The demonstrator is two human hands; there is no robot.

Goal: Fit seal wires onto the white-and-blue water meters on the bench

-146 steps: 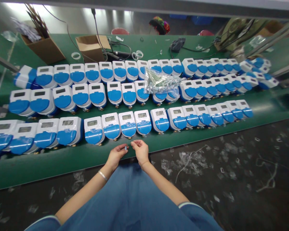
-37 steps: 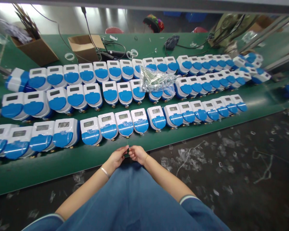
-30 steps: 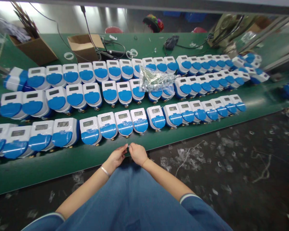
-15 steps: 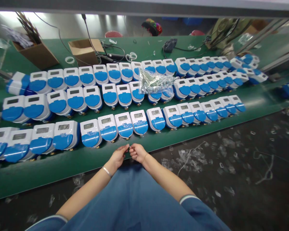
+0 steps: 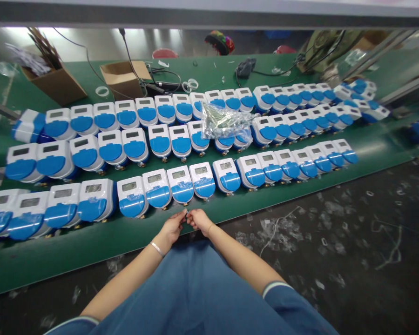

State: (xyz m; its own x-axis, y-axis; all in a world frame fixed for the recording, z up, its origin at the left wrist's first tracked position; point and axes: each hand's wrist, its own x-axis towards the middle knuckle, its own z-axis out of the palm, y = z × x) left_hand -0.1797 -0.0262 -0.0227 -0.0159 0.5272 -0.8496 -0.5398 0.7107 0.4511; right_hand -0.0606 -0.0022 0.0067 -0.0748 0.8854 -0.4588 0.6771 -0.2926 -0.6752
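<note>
Left hand [image 5: 173, 226] and right hand [image 5: 199, 220] fingertips nearly meeting, both pinching a small piece [image 5: 186, 213], too tiny to identify. Piece sits at green table's [image 5: 91, 249] near edge, just in front of blue-and-white meters [image 5: 182, 185].

A plain blue fabric garment [image 5: 202, 288] covers the torso, its short blue sleeves [image 5: 289, 302] edged with whitish trim [image 5: 277, 284]. A flat, silver-coloured bangle [image 5: 157, 249] rings the left wrist — a thin, fine band [image 5: 211, 227] the right.
</note>
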